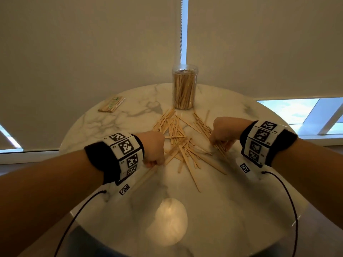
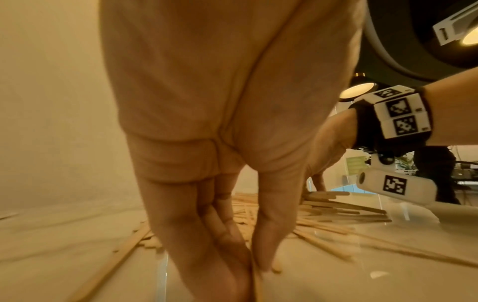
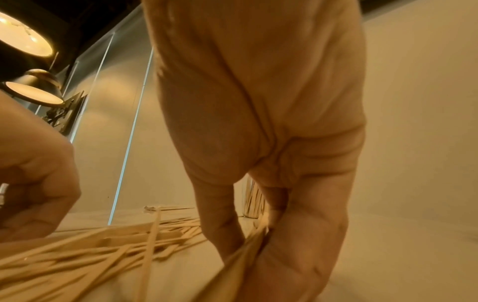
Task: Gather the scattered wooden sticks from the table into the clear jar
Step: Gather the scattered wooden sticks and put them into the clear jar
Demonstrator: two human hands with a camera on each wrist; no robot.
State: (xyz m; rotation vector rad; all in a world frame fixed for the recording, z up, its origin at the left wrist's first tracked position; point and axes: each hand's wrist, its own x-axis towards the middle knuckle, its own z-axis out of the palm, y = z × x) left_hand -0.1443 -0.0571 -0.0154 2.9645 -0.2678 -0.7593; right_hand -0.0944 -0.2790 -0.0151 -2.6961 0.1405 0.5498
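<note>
While the clear jar [image 1: 184,88] at the far side of the round marble counter [image 1: 241,210] already stands packed with upright wooden sticks, a loose pile of scattered sticks [image 1: 178,141] lies in front of it, between the person's two hands, so the job looks well along but not finished. The left hand [image 1: 153,149] is down at the near left edge of the pile, its thumb and fingers [image 2: 220,241] drawn together in a pinch on the end of a stick or two lying flat on the counter. The right hand [image 1: 223,132] is down at the pile's right edge, fingers curled around a small bundle of sticks [image 3: 240,257] that slants between thumb and fingers. Both hands sit well short of the jar, which stands beyond the pile, roughly midway between them. A separate wrapped pack of sticks [image 1: 112,104] lies apart at the far left of the counter. Many crossed sticks are left to pick up.
</note>
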